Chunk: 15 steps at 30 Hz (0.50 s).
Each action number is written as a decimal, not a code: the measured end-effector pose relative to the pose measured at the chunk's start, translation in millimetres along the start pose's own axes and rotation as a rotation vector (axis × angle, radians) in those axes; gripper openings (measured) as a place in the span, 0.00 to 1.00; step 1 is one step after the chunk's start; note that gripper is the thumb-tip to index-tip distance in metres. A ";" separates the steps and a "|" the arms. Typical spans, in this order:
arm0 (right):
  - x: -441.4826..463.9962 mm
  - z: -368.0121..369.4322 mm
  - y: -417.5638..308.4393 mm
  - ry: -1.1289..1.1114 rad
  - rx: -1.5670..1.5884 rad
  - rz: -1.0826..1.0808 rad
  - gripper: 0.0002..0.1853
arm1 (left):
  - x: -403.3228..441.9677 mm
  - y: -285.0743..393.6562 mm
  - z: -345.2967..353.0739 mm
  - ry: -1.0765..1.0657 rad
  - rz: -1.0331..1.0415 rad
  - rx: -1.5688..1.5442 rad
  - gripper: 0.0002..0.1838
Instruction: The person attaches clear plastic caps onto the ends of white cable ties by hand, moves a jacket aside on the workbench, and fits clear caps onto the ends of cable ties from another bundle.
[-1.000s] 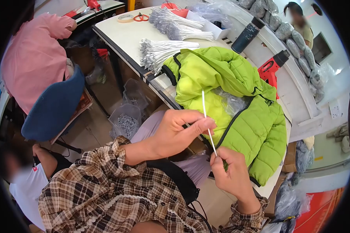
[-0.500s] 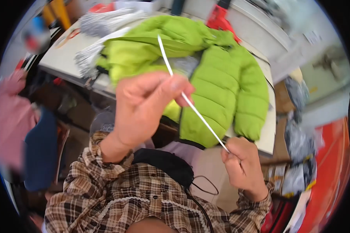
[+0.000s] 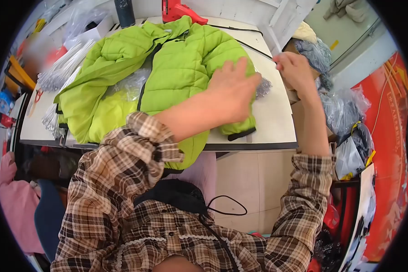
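Note:
A lime-green padded jacket (image 3: 177,68) with black cuffs and a black zip lies spread on the white table (image 3: 276,122), its front part opened over clear plastic. My left hand (image 3: 233,93) is over the jacket's sleeve on the right, fingers spread and slightly blurred. Whether it presses on the fabric or hovers just above it, I cannot tell. Farther right, past the table's edge, my right hand (image 3: 297,72) is closed with its fingers curled. Anything inside it is hidden. Beside the sleeve, partly behind my left hand, lies a small greyish clear bundle (image 3: 263,87).
Bundles of thin white strips (image 3: 65,68) and orange-handled scissors (image 3: 35,100) lie on the table's left part. A red tool (image 3: 181,12) and a dark cylinder (image 3: 124,13) stand at the back. Plastic bags (image 3: 344,111) are heaped at right. A pink garment (image 3: 18,204) is at left.
The white strip that was stretched between both hands is no longer visible. My left hand has moved right over the sleeve and spread its fingers; my right hand has risen. The view has shifted.

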State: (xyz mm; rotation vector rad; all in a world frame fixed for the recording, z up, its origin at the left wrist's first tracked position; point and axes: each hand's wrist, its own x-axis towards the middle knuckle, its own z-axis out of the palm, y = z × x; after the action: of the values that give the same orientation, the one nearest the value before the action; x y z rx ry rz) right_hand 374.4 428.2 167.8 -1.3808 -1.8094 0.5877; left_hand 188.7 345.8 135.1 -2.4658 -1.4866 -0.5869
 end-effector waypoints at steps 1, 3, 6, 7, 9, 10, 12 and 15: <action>10.7 8.4 15.3 -0.015 -0.067 -0.023 0.15 | -0.7 -7.9 -2.6 -0.090 -0.055 -0.232 0.28; 26.4 18.7 37.7 -0.023 -0.131 -0.041 0.15 | -8.8 -23.2 -12.1 -0.097 -0.163 -0.542 0.29; 44.5 27.1 59.2 -0.280 -0.351 -0.085 0.20 | -32.5 -62.4 -22.0 0.088 -0.247 -0.585 0.27; 47.8 28.9 62.9 -0.370 -0.424 -0.102 0.22 | -39.7 -75.2 -23.5 0.191 -0.281 -0.547 0.25; 50.6 33.1 45.6 -0.400 -0.479 -0.011 0.26 | -52.2 -90.3 -22.7 0.197 -0.324 -0.577 0.25; 51.8 36.6 30.0 -0.428 -0.533 0.080 0.31 | -58.7 -95.9 -21.1 0.201 -0.365 -0.607 0.24; 52.5 48.0 5.9 -0.481 -0.640 0.264 0.39 | -69.2 -105.1 -17.4 0.210 -0.449 -0.666 0.24; 61.1 78.9 -2.1 -0.506 -0.692 0.270 0.51 | -76.8 -120.4 -12.3 0.275 -0.542 -0.882 0.24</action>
State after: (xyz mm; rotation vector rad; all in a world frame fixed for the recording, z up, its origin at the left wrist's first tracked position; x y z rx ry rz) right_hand 303.2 492.6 140.4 -2.1034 -2.3842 0.4929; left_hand 48.1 336.7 109.2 -2.2748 -2.0764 -1.9494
